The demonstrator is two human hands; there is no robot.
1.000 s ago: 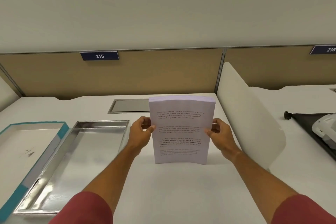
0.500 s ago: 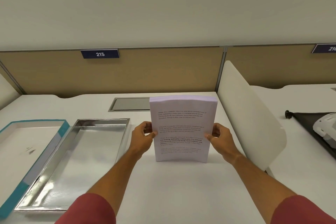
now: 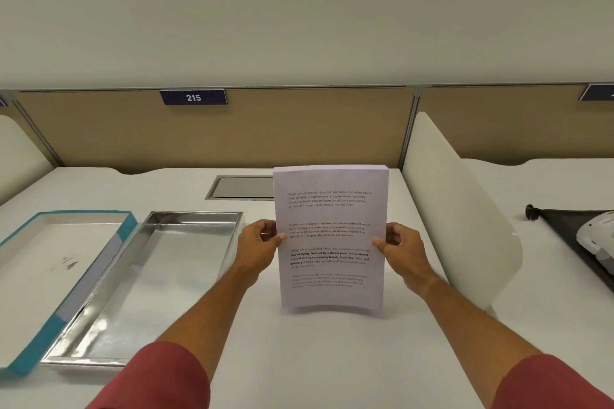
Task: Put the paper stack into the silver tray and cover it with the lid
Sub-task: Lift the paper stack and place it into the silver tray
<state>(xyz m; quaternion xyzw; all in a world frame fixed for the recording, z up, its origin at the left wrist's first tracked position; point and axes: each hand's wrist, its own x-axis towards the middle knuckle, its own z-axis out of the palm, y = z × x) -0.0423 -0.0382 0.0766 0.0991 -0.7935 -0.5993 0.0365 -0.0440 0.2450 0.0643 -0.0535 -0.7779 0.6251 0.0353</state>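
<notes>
Holding the paper stack [image 3: 330, 239] upright as before, you are now lifting its bottom edge just clear of the white desk [image 3: 332, 359], where it was resting earlier. Your left hand [image 3: 257, 251] and right hand [image 3: 400, 252] are gripping its side edges, thumbs on the printed face. Left of your hands, the silver tray [image 3: 99, 360] is lying empty beside the teal-edged lid [image 3: 43, 335].

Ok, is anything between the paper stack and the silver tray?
Nothing visible. The paper stack is held upright by the left hand and right hand; the silver tray lies empty to its left, with bare desk between.
</notes>
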